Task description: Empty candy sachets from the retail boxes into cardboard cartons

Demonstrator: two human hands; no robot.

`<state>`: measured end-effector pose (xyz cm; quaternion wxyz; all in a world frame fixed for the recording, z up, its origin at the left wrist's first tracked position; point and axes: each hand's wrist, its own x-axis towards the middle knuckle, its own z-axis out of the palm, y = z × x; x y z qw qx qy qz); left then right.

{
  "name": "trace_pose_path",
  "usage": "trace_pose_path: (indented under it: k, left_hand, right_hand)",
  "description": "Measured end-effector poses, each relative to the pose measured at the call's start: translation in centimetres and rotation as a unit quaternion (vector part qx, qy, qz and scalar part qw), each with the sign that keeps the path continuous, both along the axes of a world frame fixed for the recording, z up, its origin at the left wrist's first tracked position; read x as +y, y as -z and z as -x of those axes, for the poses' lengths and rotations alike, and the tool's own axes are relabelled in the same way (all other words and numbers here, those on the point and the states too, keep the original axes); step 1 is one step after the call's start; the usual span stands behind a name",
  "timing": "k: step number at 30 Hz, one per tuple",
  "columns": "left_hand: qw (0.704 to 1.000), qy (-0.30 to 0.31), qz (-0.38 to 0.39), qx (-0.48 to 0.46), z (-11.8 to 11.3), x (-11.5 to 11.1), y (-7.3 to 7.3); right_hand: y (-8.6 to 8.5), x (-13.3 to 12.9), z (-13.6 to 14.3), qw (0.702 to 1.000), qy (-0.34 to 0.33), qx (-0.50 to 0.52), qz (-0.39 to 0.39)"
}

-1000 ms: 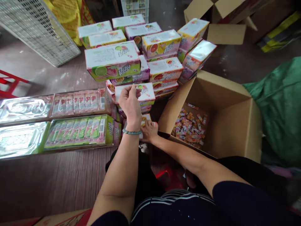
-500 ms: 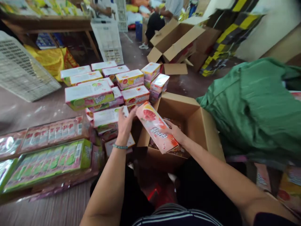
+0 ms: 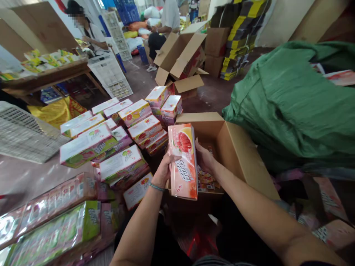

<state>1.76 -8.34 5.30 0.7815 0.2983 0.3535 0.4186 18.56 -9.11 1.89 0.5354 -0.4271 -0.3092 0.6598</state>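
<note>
A pink-orange product box (image 3: 183, 162) with a grapefruit picture is held upright between both hands. My left hand (image 3: 165, 168) grips its left side, thumb across the front. Along the right side my right hand (image 3: 205, 157) is closed on it, fingers partly hidden behind. Behind and below it stands an open cardboard carton (image 3: 241, 155) with small packets (image 3: 206, 181) at the bottom. Left of the carton are stacked fruit-printed boxes (image 3: 122, 162) with white sides up.
Plastic-wrapped packs (image 3: 55, 225) lie at the lower left. A green sack (image 3: 291, 103) bulges on the right. White crates (image 3: 30, 133), another open carton (image 3: 180, 59) and yellow-black bundles (image 3: 241, 33) stand around. Two people (image 3: 166, 22) sit further back.
My left hand has come from beside the stacks onto the box. The box has turned from slanted to nearly upright. The view has shifted, showing more of the room behind.
</note>
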Motion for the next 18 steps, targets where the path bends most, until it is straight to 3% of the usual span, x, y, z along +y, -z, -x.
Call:
trace_pose_path:
  k: [2,3,5,6,8,10,11,14,16,18]
  left_hand:
    - [0.999,-0.023,-0.012,0.025,-1.1,0.5,0.5]
    - [0.998,-0.039,-0.015,0.040,-1.7,0.8,0.7]
    - [0.994,-0.067,-0.031,0.078,-2.4,1.5,1.2]
    - [0.991,-0.077,-0.045,0.100,-2.5,1.9,1.4]
    - [0.984,-0.086,-0.072,0.137,-2.3,2.6,1.7]
    - [0.978,-0.079,-0.087,0.173,-1.8,3.1,1.9]
    - [0.975,-0.071,-0.091,0.191,-1.5,3.2,2.0]
    - [0.967,-0.030,-0.095,0.233,-1.1,3.1,2.3]
    - [0.970,0.007,-0.071,0.231,-1.2,2.7,2.7]
    - [0.977,0.049,-0.023,0.204,-1.3,2.3,3.2]
  right_hand:
    - [0.0,0.5,-0.9,0.987,0.095,-0.132,-0.020]
    - [-0.2,0.4,-1.3,0.961,0.158,-0.220,-0.060]
    - [-0.7,-0.2,-2.1,0.867,0.221,-0.396,-0.205]
    - [-1.0,-0.6,-2.4,0.809,0.198,-0.469,-0.294]
    - [-1.5,-1.5,-2.8,0.694,0.086,-0.576,-0.424]
    - [-1.6,-2.2,-3.0,0.607,-0.023,-0.647,-0.461]
    - [-1.6,-2.5,-3.0,0.577,-0.059,-0.674,-0.457]
    - [-1.0,-2.8,-3.2,0.532,-0.118,-0.699,-0.463]
    - [-0.8,-3.0,-3.3,0.544,-0.113,-0.664,-0.500]
    - [-1.0,-3.3,-3.5,0.583,-0.083,-0.610,-0.530]
